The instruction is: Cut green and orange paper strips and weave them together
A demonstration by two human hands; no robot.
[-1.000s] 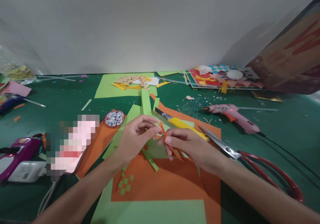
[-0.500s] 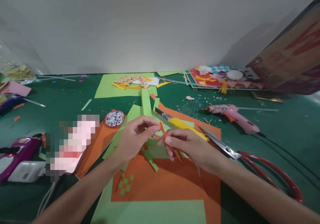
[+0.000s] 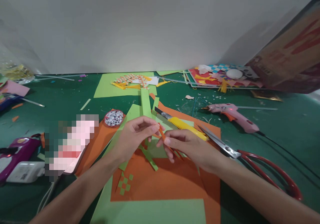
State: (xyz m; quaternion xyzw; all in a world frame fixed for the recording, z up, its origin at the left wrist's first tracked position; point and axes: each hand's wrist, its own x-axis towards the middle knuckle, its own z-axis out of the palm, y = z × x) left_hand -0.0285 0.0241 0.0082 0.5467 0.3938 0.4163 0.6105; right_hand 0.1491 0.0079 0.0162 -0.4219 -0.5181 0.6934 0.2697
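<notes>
Between my two hands is a narrow orange paper strip [image 3: 162,134]. My left hand [image 3: 140,130] pinches its upper end between thumb and fingertips. Lower down, my right hand [image 3: 183,144] holds the same strip between thumb and fingers; its tail shows under the palm. Beneath both hands lie orange paper [image 3: 165,180] and light green paper [image 3: 155,212], overlapping. A small woven green-and-orange checkered piece [image 3: 125,184] rests on the orange sheet. Loose green strips [image 3: 149,159] lie just below my left hand.
Just beyond my right hand are a yellow box cutter [image 3: 186,126] with its blade out and red-handled scissors [image 3: 232,152]. A pink glue gun [image 3: 232,114] lies at right. At left are a dish of googly eyes [image 3: 114,118], a blurred phone [image 3: 72,144] and a white plug [image 3: 26,172].
The strip has shifted slightly between my fingers, and its upper end now sits closer to my left fingertips. Both hands stay nearly in place.
</notes>
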